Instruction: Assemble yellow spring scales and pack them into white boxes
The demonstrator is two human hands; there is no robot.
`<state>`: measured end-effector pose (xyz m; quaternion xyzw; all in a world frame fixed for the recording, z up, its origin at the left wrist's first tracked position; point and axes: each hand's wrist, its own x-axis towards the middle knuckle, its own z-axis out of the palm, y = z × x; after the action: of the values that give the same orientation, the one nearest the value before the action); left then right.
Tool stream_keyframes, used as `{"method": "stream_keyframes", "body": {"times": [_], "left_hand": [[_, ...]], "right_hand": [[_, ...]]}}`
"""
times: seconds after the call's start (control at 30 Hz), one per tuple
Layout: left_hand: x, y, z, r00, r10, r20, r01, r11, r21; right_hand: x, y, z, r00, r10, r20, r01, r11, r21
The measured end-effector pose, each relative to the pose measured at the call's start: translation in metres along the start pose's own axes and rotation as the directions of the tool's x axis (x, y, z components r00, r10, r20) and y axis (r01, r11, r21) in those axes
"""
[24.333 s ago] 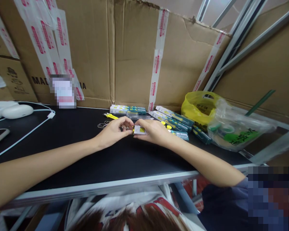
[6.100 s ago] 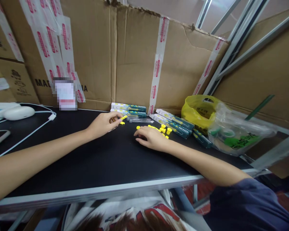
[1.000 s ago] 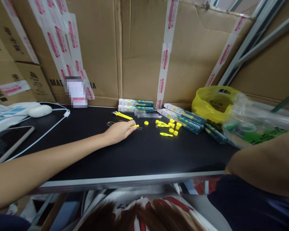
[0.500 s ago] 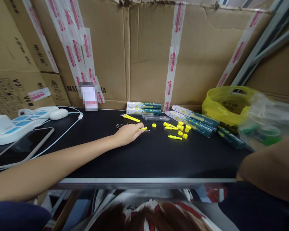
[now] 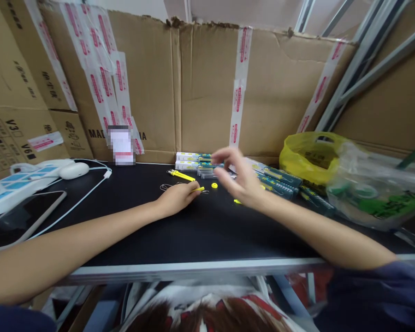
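Left hand (image 5: 178,199) low over the counter (image 5: 200,240), grip closed on a slim yellow piece (image 5: 201,189), its tip protruding past the fingers; wire loops (image 5: 165,187) just beside that hand, two yellow rods with metal ends (image 5: 182,175) behind it; a yellow ring (image 5: 214,186) lies between the two hands; right hand (image 5: 238,177) raised and motion-blurred, grip loosely parted and empty, a yellow part (image 5: 237,201) partly hidden beneath it; stacked narrow boxes (image 5: 190,165) behind, printed white and green, lettering too small to read; rear carton (image 5: 207,92) reads "MAD" and "IA" either side of a pixelated patch (image 5: 121,146); left carton (image 5: 7,133) shows "V3" and "V6", a dark square beside the latter; red-printed tape (image 5: 238,101) illegible from here; clear bag (image 5: 376,198) carries black characters on green, unread.
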<state>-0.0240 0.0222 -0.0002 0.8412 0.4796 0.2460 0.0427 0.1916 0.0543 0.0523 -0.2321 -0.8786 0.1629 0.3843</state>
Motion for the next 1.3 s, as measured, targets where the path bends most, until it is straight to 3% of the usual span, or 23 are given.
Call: {"method": "stream_keyframes", "body": {"times": [0.1,0.2,0.33,0.73,0.9,1.1,1.3], "left_hand": [[0.0,0.003,-0.003,1.0,-0.009,-0.003,0.008,0.998,-0.054],[-0.001,0.005,-0.004,1.0,0.01,0.014,-0.009,0.997,-0.074],[-0.001,0.005,-0.004,0.999,0.031,0.013,-0.029,0.985,-0.17],[0.003,-0.002,-0.006,0.995,0.051,0.084,-0.024,0.955,-0.295],[0.0,0.0,-0.004,0.997,0.058,0.044,-0.046,0.969,-0.244],[0.001,-0.001,0.0,0.994,0.098,0.048,-0.089,0.983,-0.161],[0.002,-0.002,0.002,0.993,0.106,0.059,-0.099,0.99,-0.104]], "right_hand": [[-0.01,0.008,0.019,0.998,-0.054,-0.008,0.053,0.994,-0.1],[-0.017,0.02,0.035,0.996,-0.02,0.082,0.03,0.992,-0.122],[-0.019,0.03,0.042,0.992,-0.01,0.125,0.025,0.992,-0.122],[-0.015,0.034,0.04,0.986,0.146,0.078,-0.16,0.965,0.206],[-0.013,0.037,0.04,0.958,0.222,0.179,-0.259,0.94,0.223],[-0.015,0.029,0.046,0.945,0.287,0.153,-0.318,0.915,0.249],[-0.017,0.021,0.05,0.949,0.262,0.176,-0.307,0.896,0.32]]}}
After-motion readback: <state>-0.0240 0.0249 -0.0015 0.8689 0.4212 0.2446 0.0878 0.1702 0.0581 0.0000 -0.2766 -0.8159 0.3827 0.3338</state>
